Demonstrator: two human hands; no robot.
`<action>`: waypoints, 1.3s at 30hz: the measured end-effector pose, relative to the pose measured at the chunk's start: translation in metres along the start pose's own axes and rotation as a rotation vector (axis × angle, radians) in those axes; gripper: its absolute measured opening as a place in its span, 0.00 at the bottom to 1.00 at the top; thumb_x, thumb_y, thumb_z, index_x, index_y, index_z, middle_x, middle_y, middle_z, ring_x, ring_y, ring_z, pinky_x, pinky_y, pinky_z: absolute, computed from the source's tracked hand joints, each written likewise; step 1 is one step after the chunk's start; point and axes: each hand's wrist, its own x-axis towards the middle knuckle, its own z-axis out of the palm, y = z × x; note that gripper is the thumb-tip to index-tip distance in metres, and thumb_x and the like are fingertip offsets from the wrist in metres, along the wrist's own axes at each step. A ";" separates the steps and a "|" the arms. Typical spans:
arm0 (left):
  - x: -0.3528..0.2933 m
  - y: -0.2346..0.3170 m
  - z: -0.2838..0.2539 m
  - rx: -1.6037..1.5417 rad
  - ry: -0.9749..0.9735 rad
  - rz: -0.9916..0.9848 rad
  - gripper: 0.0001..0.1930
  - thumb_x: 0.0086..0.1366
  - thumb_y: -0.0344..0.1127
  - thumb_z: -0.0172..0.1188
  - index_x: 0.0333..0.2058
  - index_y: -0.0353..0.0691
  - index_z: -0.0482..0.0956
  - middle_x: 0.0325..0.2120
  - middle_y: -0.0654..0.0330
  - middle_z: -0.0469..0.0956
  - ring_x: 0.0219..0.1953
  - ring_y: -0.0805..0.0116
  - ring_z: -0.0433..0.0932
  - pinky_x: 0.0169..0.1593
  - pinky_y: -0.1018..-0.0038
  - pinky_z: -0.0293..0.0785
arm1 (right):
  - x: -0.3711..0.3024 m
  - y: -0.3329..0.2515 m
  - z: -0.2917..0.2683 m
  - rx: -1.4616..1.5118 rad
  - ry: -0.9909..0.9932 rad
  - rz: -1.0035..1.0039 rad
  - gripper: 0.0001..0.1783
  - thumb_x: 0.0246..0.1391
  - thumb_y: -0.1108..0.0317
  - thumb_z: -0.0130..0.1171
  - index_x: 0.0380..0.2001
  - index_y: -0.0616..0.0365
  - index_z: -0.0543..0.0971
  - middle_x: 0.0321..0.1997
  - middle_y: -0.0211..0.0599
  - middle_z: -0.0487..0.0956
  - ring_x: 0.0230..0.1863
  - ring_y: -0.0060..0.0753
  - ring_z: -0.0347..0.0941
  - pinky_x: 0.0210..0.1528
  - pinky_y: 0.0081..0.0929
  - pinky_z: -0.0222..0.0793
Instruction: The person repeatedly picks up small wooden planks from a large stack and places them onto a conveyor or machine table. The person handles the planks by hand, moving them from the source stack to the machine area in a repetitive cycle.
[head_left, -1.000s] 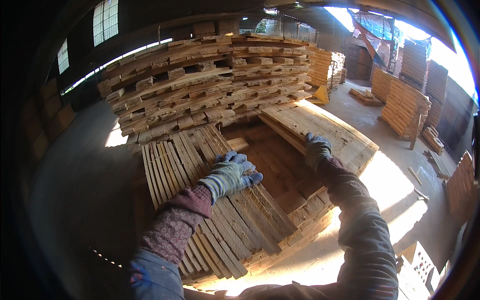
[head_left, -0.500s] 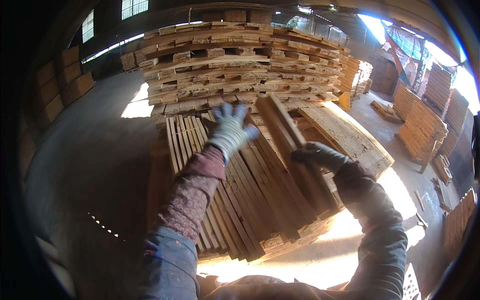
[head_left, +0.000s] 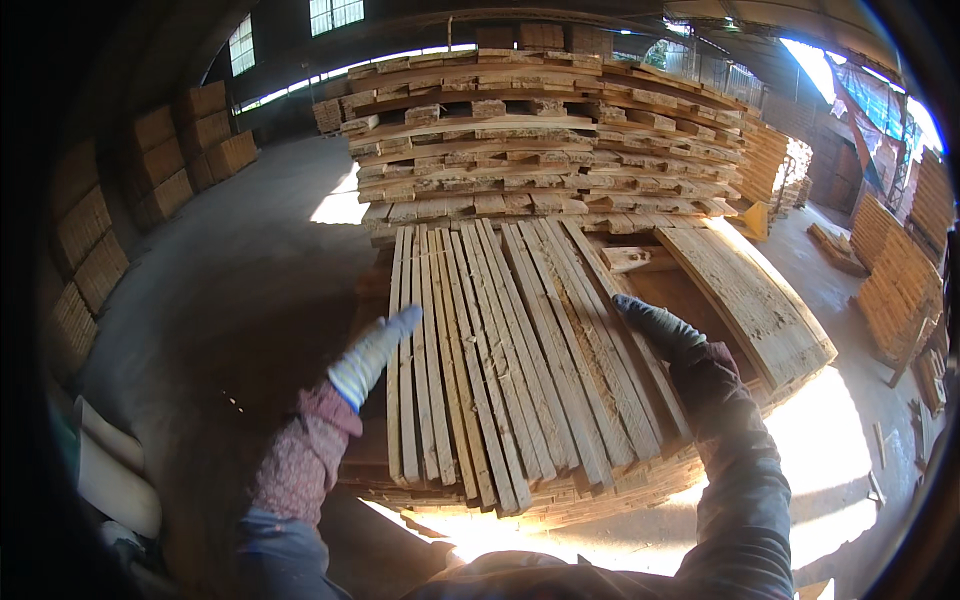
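Wooden slats (head_left: pixel 522 345), pale, narrow, rough

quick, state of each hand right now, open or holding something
Left hand: open, fingers extended, at the left edge of the wooden strips.
Right hand: looks open, at the strips' right edge.

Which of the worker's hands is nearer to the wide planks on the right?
Right. The right hand is just left of the wide planks, by the narrow slats' right edge; the left hand is farther off, by the slats' left edge.
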 end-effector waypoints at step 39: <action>-0.188 0.042 0.395 -0.224 -2.170 0.374 0.24 0.73 0.34 0.55 0.64 0.32 0.65 0.49 0.57 0.80 0.47 0.68 0.80 0.54 0.72 0.78 | -0.592 0.257 0.405 0.435 1.819 -0.889 0.46 0.58 0.73 0.66 0.75 0.50 0.54 0.57 0.39 0.78 0.53 0.32 0.78 0.58 0.29 0.74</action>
